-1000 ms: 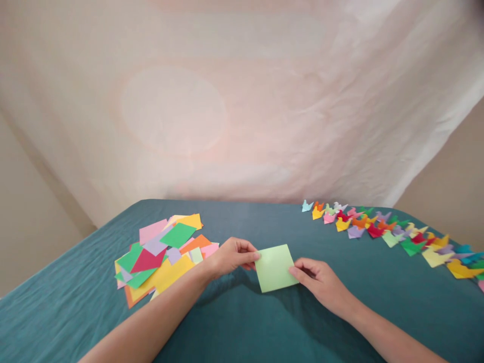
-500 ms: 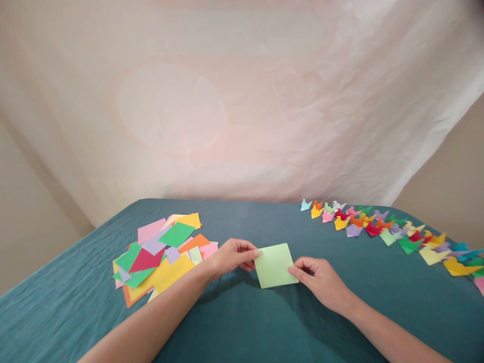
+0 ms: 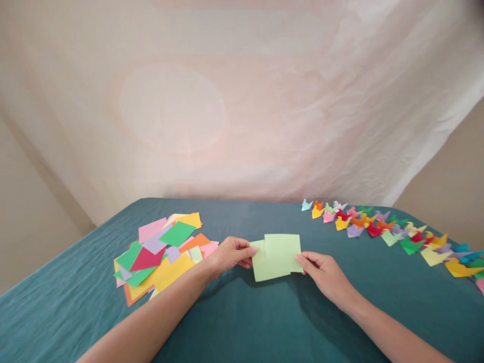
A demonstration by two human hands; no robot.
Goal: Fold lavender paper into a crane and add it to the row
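Two pale green paper squares overlap in front of me above the middle of the table. My left hand (image 3: pixel 233 257) pinches the left-hand pale green square (image 3: pixel 259 264) by its upper left edge, thumb on top. My right hand (image 3: pixel 325 278) has the other pale green square (image 3: pixel 283 252) pinched at its lower right corner, thumb on the face. That second square lies over the first, shifted right and slightly higher, so much of the left-hand one is covered.
On the left lies a loose pile of coloured paper sheets (image 3: pixel 162 272), partly behind my left forearm. Several rows of small folded paper birds (image 3: pixel 374 229) run along the right side. A dark green cloth (image 3: pixel 242 322) covers the table; a pale sheet (image 3: pixel 242 111) hangs behind it.
What looked like a single pale green square now shows as two, the front one slid right and up with my right hand. My left hand has barely moved.
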